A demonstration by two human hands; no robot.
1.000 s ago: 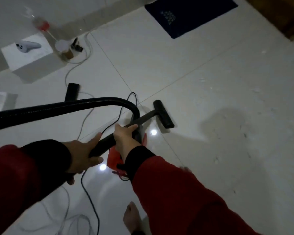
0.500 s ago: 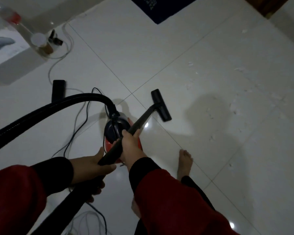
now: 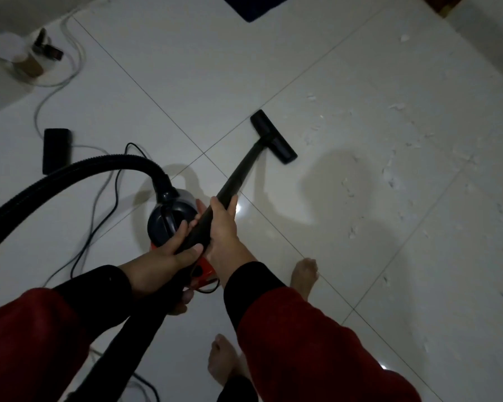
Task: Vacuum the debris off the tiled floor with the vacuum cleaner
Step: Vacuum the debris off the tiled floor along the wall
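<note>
My right hand grips the black vacuum wand partway down. My left hand holds the same wand just behind it. The wand ends in a flat black floor nozzle resting on the white tiled floor. Small white debris scraps are scattered on the tiles to the right of the nozzle. The vacuum's red and dark body stands under my hands, with the ribbed black hose arching off to the left.
A black power cord and a white cable trail over the floor at left, beside a black rectangular block. A bottle and small items stand at top left. A dark mat's corner lies at top. My bare feet are below.
The nozzle has slid right, off the tile joint and closer to the debris. The view has tipped down and right. My right foot has stepped forward.
</note>
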